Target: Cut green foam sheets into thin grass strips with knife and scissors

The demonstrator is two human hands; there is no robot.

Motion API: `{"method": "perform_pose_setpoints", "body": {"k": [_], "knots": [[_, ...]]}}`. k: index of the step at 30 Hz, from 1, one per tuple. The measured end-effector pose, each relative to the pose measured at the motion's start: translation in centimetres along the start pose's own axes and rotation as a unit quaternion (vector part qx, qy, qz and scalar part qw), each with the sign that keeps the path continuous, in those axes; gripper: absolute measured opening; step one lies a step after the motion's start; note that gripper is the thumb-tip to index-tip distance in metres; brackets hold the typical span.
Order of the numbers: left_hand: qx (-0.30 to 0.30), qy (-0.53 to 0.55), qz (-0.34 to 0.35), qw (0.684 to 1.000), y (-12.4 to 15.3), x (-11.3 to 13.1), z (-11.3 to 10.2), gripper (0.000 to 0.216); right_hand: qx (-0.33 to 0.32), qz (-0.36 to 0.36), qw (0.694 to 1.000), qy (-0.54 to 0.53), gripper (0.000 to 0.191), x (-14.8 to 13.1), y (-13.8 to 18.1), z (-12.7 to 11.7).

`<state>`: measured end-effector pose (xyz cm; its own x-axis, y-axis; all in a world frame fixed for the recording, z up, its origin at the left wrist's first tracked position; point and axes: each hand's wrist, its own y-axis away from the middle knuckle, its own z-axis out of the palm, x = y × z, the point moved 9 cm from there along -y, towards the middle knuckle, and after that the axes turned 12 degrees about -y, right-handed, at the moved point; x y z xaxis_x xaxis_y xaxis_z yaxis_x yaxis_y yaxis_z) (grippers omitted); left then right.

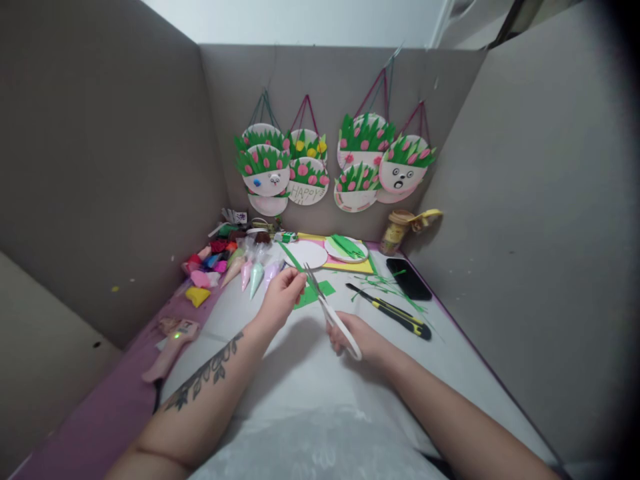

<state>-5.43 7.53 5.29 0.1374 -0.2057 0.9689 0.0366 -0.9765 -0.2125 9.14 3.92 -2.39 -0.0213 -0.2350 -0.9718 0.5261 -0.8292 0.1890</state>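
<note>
My left hand is closed in a pinch on a narrow green paper strip, which sticks up past the fingertips. White-handled scissors are gripped in my right hand, blades pointing up and away, slightly parted and close to the left fingertips. Whether the blades touch the strip, I cannot tell. Below the hands a piece of green paper lies on the table, partly covered by the left hand and scissors. Behind it are a white paper plate and another plate bearing cut green leaf shapes.
A black-and-yellow utility knife, thin green scraps and a black phone lie right. Left are bagged piping cones, colourful clay packets and a pink glue gun. Decorated plates hang on the grey back panel.
</note>
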Motion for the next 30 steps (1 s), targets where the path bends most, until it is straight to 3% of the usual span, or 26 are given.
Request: {"method": "perform_pose_setpoints", "body": {"k": [13, 18, 21, 24, 26, 30], "knots": [[-0.01, -0.018, -0.001, 1.0, 0.0, 0.0, 0.0, 0.03, -0.01, 0.011, 1.0, -0.014, 0.017, 0.0, 0.4, 0.1], [0.04, -0.04, 0.023, 0.998, 0.0, 0.6, -1.2, 0.027, 0.044, -0.016, 0.999, -0.021, 0.017, 0.2, -0.2, -1.3], [0.092, -0.12, 0.089, 0.985, 0.6, 2.1, -2.2, 0.021, 0.079, -0.046, 0.995, -0.042, 0.019, 0.1, -0.3, -2.3], [0.108, -0.206, 0.21, 0.95, 1.8, 4.2, -2.1, 0.015, 0.09, -0.086, 0.991, -0.049, 0.025, -0.7, -0.1, -2.5], [0.085, -0.244, 0.272, 0.927, 2.6, 4.8, -1.5, 0.016, 0.086, -0.105, 0.99, -0.043, 0.029, -1.4, 0.2, -2.3], [0.017, -0.298, 0.316, 0.901, 3.2, 4.2, -0.4, 0.016, 0.077, -0.121, 0.989, -0.039, 0.034, -2.2, 0.6, -2.1]]}}
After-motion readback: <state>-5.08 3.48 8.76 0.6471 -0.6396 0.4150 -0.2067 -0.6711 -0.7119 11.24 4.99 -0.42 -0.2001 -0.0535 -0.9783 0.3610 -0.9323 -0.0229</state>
